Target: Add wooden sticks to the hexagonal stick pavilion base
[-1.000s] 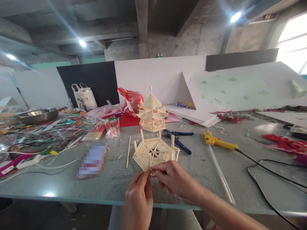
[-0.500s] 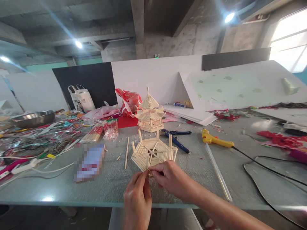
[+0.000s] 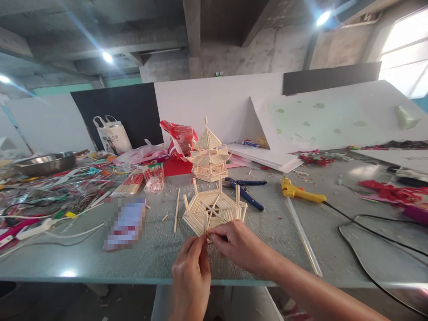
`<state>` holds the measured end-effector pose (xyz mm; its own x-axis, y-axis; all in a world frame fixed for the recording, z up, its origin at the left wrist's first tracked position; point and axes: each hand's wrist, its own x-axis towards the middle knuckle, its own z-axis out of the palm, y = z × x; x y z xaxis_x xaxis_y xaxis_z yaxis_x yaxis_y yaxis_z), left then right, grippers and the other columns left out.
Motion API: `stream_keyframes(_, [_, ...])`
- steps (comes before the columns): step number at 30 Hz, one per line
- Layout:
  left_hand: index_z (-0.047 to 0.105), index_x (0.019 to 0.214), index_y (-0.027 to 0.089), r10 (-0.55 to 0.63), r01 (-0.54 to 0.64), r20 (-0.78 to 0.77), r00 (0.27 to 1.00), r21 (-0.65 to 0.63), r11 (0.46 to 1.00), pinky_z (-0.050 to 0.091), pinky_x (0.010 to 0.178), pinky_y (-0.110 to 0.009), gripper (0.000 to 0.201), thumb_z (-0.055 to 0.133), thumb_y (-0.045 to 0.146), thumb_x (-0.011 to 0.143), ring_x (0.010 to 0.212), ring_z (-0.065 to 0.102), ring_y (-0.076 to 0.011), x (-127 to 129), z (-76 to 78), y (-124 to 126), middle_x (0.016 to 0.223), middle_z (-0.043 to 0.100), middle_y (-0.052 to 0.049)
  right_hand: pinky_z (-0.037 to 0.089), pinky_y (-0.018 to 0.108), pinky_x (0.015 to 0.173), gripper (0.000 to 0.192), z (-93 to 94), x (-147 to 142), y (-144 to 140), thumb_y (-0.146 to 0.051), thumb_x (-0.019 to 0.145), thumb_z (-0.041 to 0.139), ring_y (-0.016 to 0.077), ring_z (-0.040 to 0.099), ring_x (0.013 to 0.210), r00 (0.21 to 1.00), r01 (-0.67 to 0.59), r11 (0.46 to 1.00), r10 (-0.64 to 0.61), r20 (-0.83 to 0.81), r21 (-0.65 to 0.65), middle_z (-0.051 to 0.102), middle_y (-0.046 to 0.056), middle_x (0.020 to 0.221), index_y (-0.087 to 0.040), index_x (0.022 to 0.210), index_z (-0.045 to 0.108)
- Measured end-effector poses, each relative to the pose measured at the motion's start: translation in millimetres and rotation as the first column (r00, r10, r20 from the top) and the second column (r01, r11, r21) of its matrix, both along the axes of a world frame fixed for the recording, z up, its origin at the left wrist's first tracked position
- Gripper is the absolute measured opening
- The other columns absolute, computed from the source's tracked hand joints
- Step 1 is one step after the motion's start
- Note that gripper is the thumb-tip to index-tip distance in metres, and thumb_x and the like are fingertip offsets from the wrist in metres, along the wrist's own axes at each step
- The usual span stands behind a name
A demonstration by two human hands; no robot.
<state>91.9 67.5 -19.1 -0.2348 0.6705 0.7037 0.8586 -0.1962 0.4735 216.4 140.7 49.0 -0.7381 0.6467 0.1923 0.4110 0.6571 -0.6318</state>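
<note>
A flat hexagonal platform of wooden sticks, with short posts standing at its corners, lies on the grey table in front of me. My left hand and my right hand meet at its near edge, fingertips pinched together on a small stick piece there. Behind the platform stands a small pagoda model of the same sticks. A loose stick lies to the left of the platform.
Blue pliers and a yellow glue gun with a black cable lie to the right. Chopstick packets, a red bag, a metal bowl and scraps crowd the left. White boards stand behind.
Both hands have stayed pinched at the platform's near edge, with only slight finger shifts. The view has drifted a little.
</note>
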Motion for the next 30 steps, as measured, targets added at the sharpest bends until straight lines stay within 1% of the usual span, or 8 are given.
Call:
stream_keyframes(5, [0.062,0.099,0.018,0.010,-0.010,0.002,1.000,0.005,1.000,0.050,0.065,-0.025,0.024,0.044,0.014,0.084,0.075,0.065,-0.0155,0.3,1.8,0.3,0.084,0.067,-0.004,0.026,0.019,0.048,0.024,0.4,0.2,-0.3,-0.013,0.078,0.041,0.0056,0.039,0.050,1.000,-0.013,1.000,0.013,-0.004,-0.016,0.046,-0.004,0.052,-0.012,0.063,0.059])
stream_keyframes(10, [0.062,0.102,0.017,0.009,-0.009,0.002,1.000,-0.014,1.000,0.050,0.066,-0.026,0.026,0.044,0.013,0.084,0.076,0.065,-0.0157,1.6,2.2,-1.0,0.086,0.067,-0.005,0.028,0.019,0.048,0.026,4.3,-0.3,-1.3,-0.013,0.078,0.041,0.0066,0.042,0.051,1.000,0.006,1.000,-0.006,-0.009,-0.028,0.049,-0.002,0.052,-0.011,0.066,0.063])
stream_keyframes(16, [0.062,0.100,0.018,0.004,-0.004,0.016,1.000,-0.006,1.000,0.050,0.066,-0.026,0.025,0.044,0.014,0.084,0.076,0.064,-0.0158,2.8,5.0,-0.7,0.084,0.067,-0.005,0.029,0.018,0.048,0.027,4.3,-1.8,-1.8,-0.014,0.080,0.041,0.0068,0.043,0.050,1.000,0.015,1.000,-0.015,-0.015,-0.027,0.052,-0.002,0.051,-0.011,0.062,0.062])
stream_keyframes(18, [0.062,0.100,0.018,0.003,-0.003,0.016,1.000,-0.004,1.000,0.050,0.066,-0.026,0.025,0.044,0.014,0.085,0.076,0.064,-0.0158,3.0,6.1,-0.7,0.084,0.067,-0.005,0.029,0.018,0.046,0.027,2.8,-1.6,-1.7,-0.015,0.080,0.040,0.0065,0.042,0.048,0.999,0.019,0.999,-0.020,-0.030,-0.034,0.052,-0.002,0.050,-0.011,0.064,0.063])
stream_keyframes(22, [0.062,0.102,0.017,-0.002,0.002,0.017,1.000,0.000,1.000,0.050,0.068,-0.026,0.026,0.044,0.014,0.085,0.078,0.064,-0.0159,4.0,8.1,-1.0,0.087,0.067,-0.006,0.027,0.017,0.042,0.029,-0.1,-0.3,-2.3,-0.018,0.082,0.039,0.0048,0.039,0.041,0.996,0.045,0.993,-0.053,-0.072,-0.112,0.052,-0.003,0.050,-0.013,0.075,0.066])
stream_keyframes(25, [0.061,0.105,0.016,-0.007,0.007,0.023,1.000,0.019,1.000,0.050,0.067,-0.026,0.026,0.044,0.014,0.085,0.078,0.064,-0.0154,5.5,9.4,-2.0,0.088,0.067,-0.006,0.028,0.016,0.040,0.030,-1.8,1.3,-4.5,-0.021,0.084,0.038,0.0035,0.037,0.037,0.990,0.076,0.982,-0.095,-0.104,-0.175,0.053,-0.003,0.051,-0.013,0.073,0.065])
stream_keyframes(27, [0.062,0.103,0.015,-0.019,0.017,0.039,0.999,0.061,0.998,0.050,0.067,-0.025,0.025,0.045,0.014,0.085,0.078,0.064,-0.0149,6.7,10.5,-3.3,0.087,0.067,-0.006,0.028,0.016,0.039,0.031,-3.0,2.6,-7.2,-0.024,0.085,0.038,0.0032,0.038,0.037,0.984,0.092,0.975,-0.120,-0.131,-0.201,0.054,-0.002,0.051,-0.012,0.072,0.064])
stream_keyframes(30, [0.063,0.099,0.015,-0.039,0.027,0.107,0.994,0.107,0.994,0.051,0.068,-0.025,0.023,0.046,0.016,0.085,0.079,0.064,-0.0153,9.1,12.6,-7.2,0.088,0.068,-0.007,0.031,0.015,0.040,0.030,-5.3,3.8,-13.2,-0.026,0.085,0.040,0.0036,0.040,0.037,0.972,0.109,0.969,-0.151,-0.182,-0.221,0.055,-0.002,0.052,-0.013,0.077,0.065])
